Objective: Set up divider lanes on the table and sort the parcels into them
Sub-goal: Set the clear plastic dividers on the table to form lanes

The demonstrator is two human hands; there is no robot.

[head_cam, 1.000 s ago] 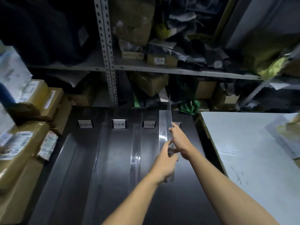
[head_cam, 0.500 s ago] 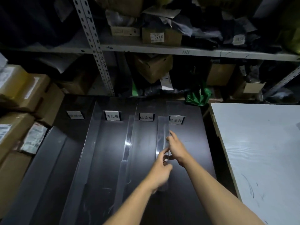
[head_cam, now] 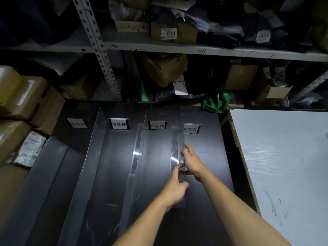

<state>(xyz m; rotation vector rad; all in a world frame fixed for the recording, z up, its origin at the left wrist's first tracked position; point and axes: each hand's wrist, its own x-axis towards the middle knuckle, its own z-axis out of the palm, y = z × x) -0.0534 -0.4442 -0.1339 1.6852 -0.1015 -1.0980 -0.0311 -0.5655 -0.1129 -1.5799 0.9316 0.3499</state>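
Observation:
A clear plastic divider (head_cam: pixel 178 139) stands upright on the dark table (head_cam: pixel 209 174), running front to back between the third and fourth label cards. My left hand (head_cam: pixel 174 189) grips its near part from the left, fingers and thumb around the sheet. From the right, my right hand (head_cam: pixel 192 160) holds the same divider a little farther along. Two more clear dividers (head_cam: pixel 137 157) (head_cam: pixel 94 150) stand to the left, forming lanes. White label cards (head_cam: pixel 119 124) (head_cam: pixel 157 125) (head_cam: pixel 190 129) (head_cam: pixel 78 123) stand at the far ends of the lanes.
Taped cardboard parcels (head_cam: pixel 19 103) are stacked along the table's left side. A white board table (head_cam: pixel 284 166) adjoins on the right. Metal shelving (head_cam: pixel 177 48) with boxes and bags stands behind, a green bag (head_cam: pixel 215 103) at its foot.
The divider has come down from a raised, tilted hold to standing on the table between the third and fourth labels. Both hands stayed on it. The camera tipped downward.

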